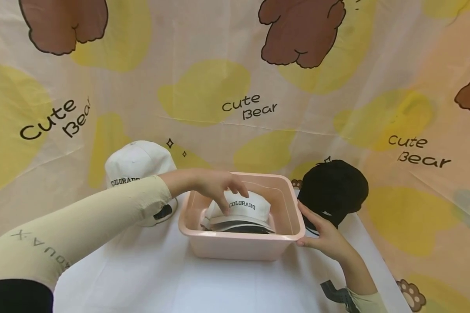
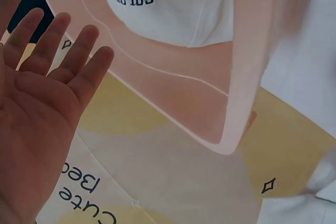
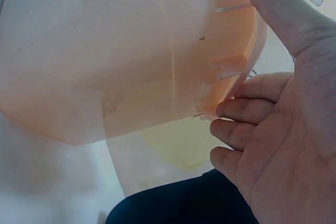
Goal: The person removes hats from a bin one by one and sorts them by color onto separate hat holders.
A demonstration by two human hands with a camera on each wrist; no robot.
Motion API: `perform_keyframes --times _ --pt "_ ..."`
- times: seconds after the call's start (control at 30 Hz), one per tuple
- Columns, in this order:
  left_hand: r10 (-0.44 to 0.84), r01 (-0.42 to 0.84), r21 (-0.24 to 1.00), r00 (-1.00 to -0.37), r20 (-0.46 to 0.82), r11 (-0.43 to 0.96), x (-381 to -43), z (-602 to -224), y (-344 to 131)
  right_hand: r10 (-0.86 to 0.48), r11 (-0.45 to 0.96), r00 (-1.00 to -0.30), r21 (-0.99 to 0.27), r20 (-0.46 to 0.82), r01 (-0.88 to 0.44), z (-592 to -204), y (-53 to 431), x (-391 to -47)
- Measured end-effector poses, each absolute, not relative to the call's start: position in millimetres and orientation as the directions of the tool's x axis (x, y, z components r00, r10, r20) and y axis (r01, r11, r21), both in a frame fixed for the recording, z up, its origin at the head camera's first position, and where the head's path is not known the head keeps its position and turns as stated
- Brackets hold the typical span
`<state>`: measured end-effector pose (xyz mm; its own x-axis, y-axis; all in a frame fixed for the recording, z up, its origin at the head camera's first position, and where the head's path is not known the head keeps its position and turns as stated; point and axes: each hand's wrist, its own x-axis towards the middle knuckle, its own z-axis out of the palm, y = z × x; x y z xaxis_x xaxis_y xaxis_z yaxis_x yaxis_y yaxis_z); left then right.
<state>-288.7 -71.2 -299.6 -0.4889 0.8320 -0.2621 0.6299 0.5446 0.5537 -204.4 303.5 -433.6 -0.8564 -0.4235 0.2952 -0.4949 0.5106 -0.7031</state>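
A pink plastic bin (image 1: 239, 248) stands on the white table. Inside lies a white baseball cap (image 1: 254, 208) lettered COLORADO, with a dark brim edge showing beneath its brim. My left hand (image 1: 215, 184) hovers over the bin and that cap, fingers spread and loosely bent; in the left wrist view its palm (image 2: 42, 98) faces the camera with nothing in it. At the bin's right front corner, my right hand (image 1: 325, 234) holds the rim between thumb and fingers. Seen from the right wrist, the fingertips (image 3: 226, 108) meet the rim's outer side.
Another white COLORADO cap (image 1: 141, 163) stands left of the bin, partly behind my left forearm. A black cap (image 1: 333, 191) sits close to the bin's right side. Behind the table hangs a patterned cloth (image 1: 203, 91) with bears and lettering.
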Motion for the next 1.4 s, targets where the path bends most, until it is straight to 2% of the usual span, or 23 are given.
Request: perform_keyframes --times 0.33,1.1,1.23,1.4 --pt "0.846 0.651 0.541 -0.444 -0.295 0.531 -291.5 -315.4 -60.3 -0.421 0.515 -0.859 -0.703 0.29 -0.49 -430.8 302.7 -205.2" --pt "0.853 0.614 0.593 -0.398 -0.337 0.521 -288.3 -326.6 -53.7 -0.414 0.528 -0.868 -0.705 0.274 -0.474 -431.8 301.6 -202.7" --pt "0.865 0.632 0.591 -0.396 -0.309 0.501 -291.4 -326.0 -54.8 -0.411 0.525 -0.869 -0.708 0.277 -0.473 -431.7 301.8 -202.5" --pt "0.864 0.678 0.544 -0.453 -0.22 0.494 -294.6 -323.9 -55.2 -0.415 0.521 -0.865 -0.706 0.281 -0.48 -431.8 301.4 -202.9"
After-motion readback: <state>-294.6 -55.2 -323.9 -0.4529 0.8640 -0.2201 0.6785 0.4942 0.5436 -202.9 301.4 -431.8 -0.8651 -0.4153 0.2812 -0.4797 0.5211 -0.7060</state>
